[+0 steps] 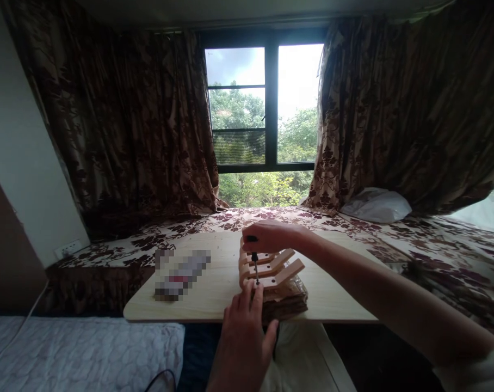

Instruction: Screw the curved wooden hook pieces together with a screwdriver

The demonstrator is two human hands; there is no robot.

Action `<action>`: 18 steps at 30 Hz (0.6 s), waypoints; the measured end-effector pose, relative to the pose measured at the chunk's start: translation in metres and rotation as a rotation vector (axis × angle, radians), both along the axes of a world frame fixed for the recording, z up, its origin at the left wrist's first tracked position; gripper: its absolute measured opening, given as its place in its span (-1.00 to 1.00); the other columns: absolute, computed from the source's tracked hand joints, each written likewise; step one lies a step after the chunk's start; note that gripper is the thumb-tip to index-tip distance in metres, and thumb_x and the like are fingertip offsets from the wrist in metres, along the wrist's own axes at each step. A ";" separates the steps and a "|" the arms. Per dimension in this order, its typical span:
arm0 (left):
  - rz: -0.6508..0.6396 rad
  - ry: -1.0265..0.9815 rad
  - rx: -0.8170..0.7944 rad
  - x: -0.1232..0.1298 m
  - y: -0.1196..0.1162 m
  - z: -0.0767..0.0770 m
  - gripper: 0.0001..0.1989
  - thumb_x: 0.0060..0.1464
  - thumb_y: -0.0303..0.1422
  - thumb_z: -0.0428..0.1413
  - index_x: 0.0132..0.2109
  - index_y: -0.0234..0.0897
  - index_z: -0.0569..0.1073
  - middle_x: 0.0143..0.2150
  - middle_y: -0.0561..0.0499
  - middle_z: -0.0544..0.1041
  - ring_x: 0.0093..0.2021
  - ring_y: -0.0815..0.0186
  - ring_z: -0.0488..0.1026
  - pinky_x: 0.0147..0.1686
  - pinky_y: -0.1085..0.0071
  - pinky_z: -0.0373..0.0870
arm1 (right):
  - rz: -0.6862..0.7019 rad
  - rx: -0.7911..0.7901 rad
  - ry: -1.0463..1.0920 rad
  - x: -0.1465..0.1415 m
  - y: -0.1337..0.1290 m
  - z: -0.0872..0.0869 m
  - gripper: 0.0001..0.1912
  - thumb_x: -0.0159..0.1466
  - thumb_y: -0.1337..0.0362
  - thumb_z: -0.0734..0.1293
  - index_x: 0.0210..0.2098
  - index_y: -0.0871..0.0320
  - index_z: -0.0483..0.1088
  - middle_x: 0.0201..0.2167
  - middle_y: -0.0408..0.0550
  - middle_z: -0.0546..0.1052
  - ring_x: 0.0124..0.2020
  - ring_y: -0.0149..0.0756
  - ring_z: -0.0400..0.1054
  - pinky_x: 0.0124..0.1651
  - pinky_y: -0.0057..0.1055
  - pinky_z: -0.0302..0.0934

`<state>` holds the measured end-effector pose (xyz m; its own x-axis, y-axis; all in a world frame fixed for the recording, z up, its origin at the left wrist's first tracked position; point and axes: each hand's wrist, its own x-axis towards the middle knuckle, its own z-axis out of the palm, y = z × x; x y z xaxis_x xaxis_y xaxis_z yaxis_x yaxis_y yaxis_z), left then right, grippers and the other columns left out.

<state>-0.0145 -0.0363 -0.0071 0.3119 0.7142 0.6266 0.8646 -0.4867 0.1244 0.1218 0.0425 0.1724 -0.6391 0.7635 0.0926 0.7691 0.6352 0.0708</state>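
My right hand is closed around the dark handle of a screwdriver, which stands nearly upright. The thin shaft points down at the near end of a pale wooden rack with several slanted arms and dark screw holes. My left hand has its fingers stretched forward, fingertips on the rack's near edge beside the screwdriver tip, thumb apart. The tip itself is partly hidden by these fingers. Under the rack lies a stack of brown, wrapped material.
The rack and stack rest on a pale wooden table with rounded corners. A pixelated, blurred object lies on its left. Behind are a patterned ledge, a window, curtains and a white plastic bag.
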 end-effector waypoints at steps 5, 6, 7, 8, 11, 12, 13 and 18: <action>0.003 -0.004 0.026 0.002 0.002 -0.004 -0.39 0.02 -0.33 0.06 0.25 -0.29 0.21 0.25 -0.23 0.27 0.09 0.01 0.35 0.01 0.10 0.36 | -0.071 0.059 0.012 -0.004 0.007 -0.011 -0.71 0.33 0.15 0.24 -0.07 0.20 0.37 -0.13 -0.01 0.45 -0.22 -0.29 0.39 -0.18 -0.23 0.32; 0.007 0.000 0.028 0.002 0.002 -0.005 -0.39 0.02 -0.34 0.07 0.24 -0.30 0.22 0.25 -0.23 0.27 0.09 0.01 0.35 0.01 0.09 0.36 | -0.083 0.066 0.010 -0.004 0.008 -0.011 -0.71 0.33 0.15 0.24 -0.06 0.20 0.37 -0.13 -0.01 0.45 -0.21 -0.29 0.39 -0.18 -0.23 0.32; 0.010 0.006 0.025 0.002 0.002 -0.005 -0.39 0.02 -0.34 0.07 0.24 -0.30 0.22 0.25 -0.23 0.27 0.09 0.00 0.35 0.01 0.09 0.36 | -0.087 0.067 0.006 -0.004 0.007 -0.010 -0.72 0.33 0.15 0.24 -0.07 0.20 0.37 -0.13 -0.01 0.45 -0.22 -0.29 0.39 -0.18 -0.23 0.32; 0.014 0.010 0.020 0.002 0.002 -0.005 -0.39 0.02 -0.34 0.07 0.24 -0.30 0.22 0.25 -0.23 0.27 0.10 0.01 0.34 0.02 0.08 0.35 | -0.083 0.063 0.001 -0.003 0.006 -0.009 -0.72 0.33 0.15 0.24 -0.07 0.20 0.37 -0.14 -0.01 0.46 -0.22 -0.29 0.39 -0.18 -0.23 0.32; 0.016 0.023 0.005 0.001 0.002 -0.005 -0.38 0.04 -0.36 0.05 0.26 -0.28 0.18 0.26 -0.20 0.25 0.13 0.03 0.32 0.06 0.10 0.32 | -0.033 0.039 -0.017 0.000 -0.001 -0.001 -0.73 0.32 0.15 0.24 -0.10 0.21 0.38 -0.17 -0.03 0.46 -0.25 -0.31 0.39 -0.20 -0.25 0.33; 0.012 0.027 0.003 0.000 0.001 -0.005 -0.38 0.05 -0.36 0.05 0.27 -0.28 0.16 0.26 -0.19 0.24 0.14 0.04 0.31 0.06 0.11 0.32 | -0.014 0.030 -0.022 0.001 -0.003 0.001 -0.73 0.32 0.15 0.25 -0.11 0.21 0.38 -0.18 -0.03 0.47 -0.25 -0.31 0.39 -0.20 -0.25 0.32; 0.006 0.030 0.003 0.000 0.001 -0.005 -0.38 0.07 -0.35 0.04 0.28 -0.26 0.14 0.27 -0.18 0.23 0.14 0.05 0.30 0.07 0.12 0.31 | 0.000 0.024 -0.024 0.002 -0.004 0.002 -0.73 0.32 0.15 0.25 -0.11 0.21 0.38 -0.18 -0.04 0.47 -0.25 -0.31 0.39 -0.20 -0.25 0.32; 0.003 0.046 0.017 -0.002 0.002 -0.007 -0.37 0.09 -0.34 0.03 0.30 -0.22 0.09 0.27 -0.16 0.21 0.15 0.07 0.29 0.08 0.14 0.30 | -0.059 0.048 -0.013 0.003 0.003 -0.010 -0.72 0.32 0.15 0.24 -0.07 0.20 0.37 -0.14 -0.02 0.46 -0.22 -0.29 0.39 -0.18 -0.23 0.32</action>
<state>-0.0168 -0.0340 -0.0142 0.3382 0.7050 0.6234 0.8709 -0.4855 0.0766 0.1246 0.0453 0.1629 -0.5949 0.7944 0.1223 0.8036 0.5847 0.1107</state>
